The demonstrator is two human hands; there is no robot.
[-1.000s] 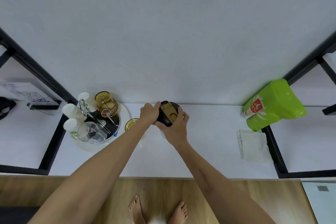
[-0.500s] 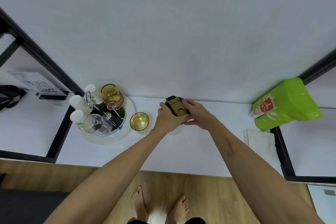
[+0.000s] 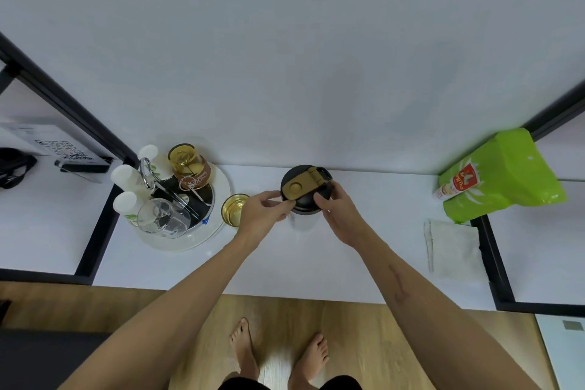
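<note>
A bottle (image 3: 304,222) with a clear body stands upright on the white table (image 3: 316,269) near the wall. Its lid (image 3: 304,190) is black with a tan flip cap. My left hand (image 3: 264,214) pinches the lid's left edge with curled fingers. My right hand (image 3: 340,210) grips the lid's right side, thumb on top. Just left of my left hand stands a small glass (image 3: 234,209) of yellow liquid, partly hidden by that hand.
A round white tray (image 3: 218,225) at the left holds white cups, an upturned clear glass, an amber jar and tongs. A green bag (image 3: 500,177) leans at the right wall, a folded white cloth (image 3: 452,250) in front of it. Black frames border both sides.
The bottle was held up in both hands; now it stands on the table and both hands grip its lid. The view shifted slightly.
</note>
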